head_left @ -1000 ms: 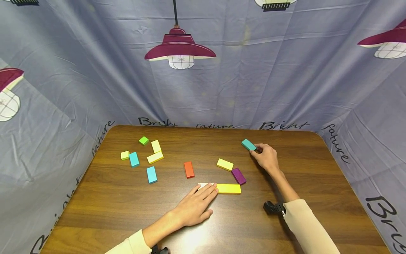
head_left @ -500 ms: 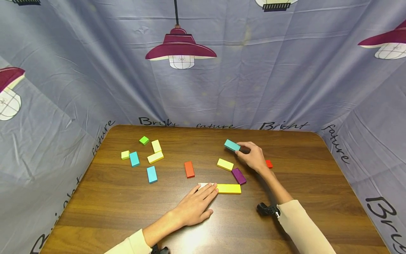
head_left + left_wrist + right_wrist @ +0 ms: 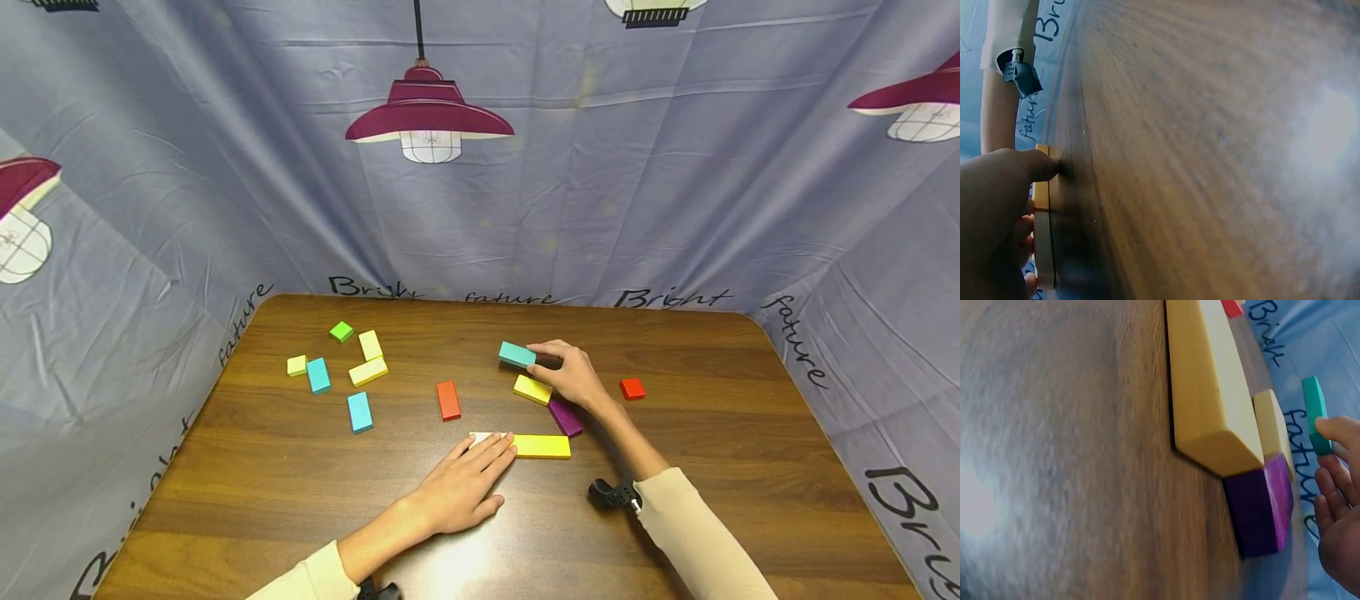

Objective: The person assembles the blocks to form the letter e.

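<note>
My right hand (image 3: 572,377) pinches one end of a teal block (image 3: 517,355) between thumb and fingers, above and behind a pale yellow block (image 3: 531,389). In the right wrist view the teal block (image 3: 1316,415) shows in the thumb's grip, off the table. My left hand (image 3: 461,492) lies with straight fingers over a white block (image 3: 481,437) and the near end of a bright yellow block (image 3: 543,447), which sit end to end. A purple block (image 3: 564,419) lies slantwise by the far right corner of the yellow one, partly behind my right wrist.
A red-orange block (image 3: 447,401) lies mid-table and a small red block (image 3: 632,389) to the right. At the left are two blue blocks (image 3: 359,412), two pale yellow blocks (image 3: 368,372), a small yellow-green block (image 3: 297,366) and a green block (image 3: 341,332). Printed curtains surround the table.
My right hand has carried the teal block leftward across the back of the table, uncovering the small red block behind its path. My left hand has stayed in place.
</note>
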The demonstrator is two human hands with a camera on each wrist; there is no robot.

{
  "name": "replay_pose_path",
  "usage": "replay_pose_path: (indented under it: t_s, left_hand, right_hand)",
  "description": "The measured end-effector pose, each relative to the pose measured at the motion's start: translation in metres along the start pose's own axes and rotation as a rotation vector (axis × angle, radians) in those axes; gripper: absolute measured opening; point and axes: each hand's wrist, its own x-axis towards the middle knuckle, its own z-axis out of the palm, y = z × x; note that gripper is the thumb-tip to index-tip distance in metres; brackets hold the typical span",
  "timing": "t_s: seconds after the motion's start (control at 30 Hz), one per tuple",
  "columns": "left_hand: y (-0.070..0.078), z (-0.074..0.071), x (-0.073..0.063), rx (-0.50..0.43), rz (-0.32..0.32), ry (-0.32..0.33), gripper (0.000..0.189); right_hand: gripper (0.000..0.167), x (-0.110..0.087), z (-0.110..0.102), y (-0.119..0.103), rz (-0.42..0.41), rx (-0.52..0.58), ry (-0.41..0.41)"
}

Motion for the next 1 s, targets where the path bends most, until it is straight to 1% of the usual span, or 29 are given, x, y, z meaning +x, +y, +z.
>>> replay_pose_path:
  t_s: [0.2,0.3,0.43,0.53,0.7,1.0]
  left_hand:
    - [0.0,0.0,-0.001,0.0,-0.007,-0.008,0.067]
    - [0.0,0.0,-0.001,0.005,-0.008,-0.011,0.067]
    - [0.0,0.0,-0.001,0.006,-0.008,-0.01,0.067]
    - [0.0,0.0,0.0,0.007,-0.007,-0.01,0.067]
    - [0.001,-0.001,0.0,0.013,-0.005,-0.021,0.067]
    - [0.0,0.0,0.001,0.009,-0.007,-0.033,0.067]
  right_hand:
    - [0.038,0.003,0.011,-0.005,-0.02,0.009,-0.019]
    - [0.038,0.004,0.016,-0.008,-0.043,0.01,-0.025]
    - [0.037,0.005,0.022,-0.01,-0.094,-0.016,-0.042]
    - [0.036,0.004,0.026,-0.013,-0.109,-0.025,-0.066]
    - [0.035,0.001,0.03,-0.014,-0.092,-0.03,-0.11]
    - [0.035,-0.001,0.033,-0.012,-0.096,-0.06,-0.13]
